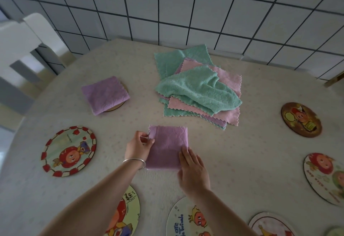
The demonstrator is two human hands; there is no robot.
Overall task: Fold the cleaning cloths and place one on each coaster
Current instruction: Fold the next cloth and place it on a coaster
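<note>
Just below the cloth pile [198,88], a purple cloth [167,148] is mid-fold on the table [251,152].

Head view: the left hand [138,147] pinches the cloth's left edge; the right hand [192,170] lies flat, fingers straight, on its lower right corner. I judge another fold or squaring comes next, then a carry to the red-rimmed coaster [68,151] left of the pile. One folded cloth [105,95] already covers a coaster. Tiled wall [186,8] behind.

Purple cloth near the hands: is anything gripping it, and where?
The left hand pinches the folded purple cloth at its upper-left edge. The right hand lies flat, pressing its lower-right corner on the table.
</note>
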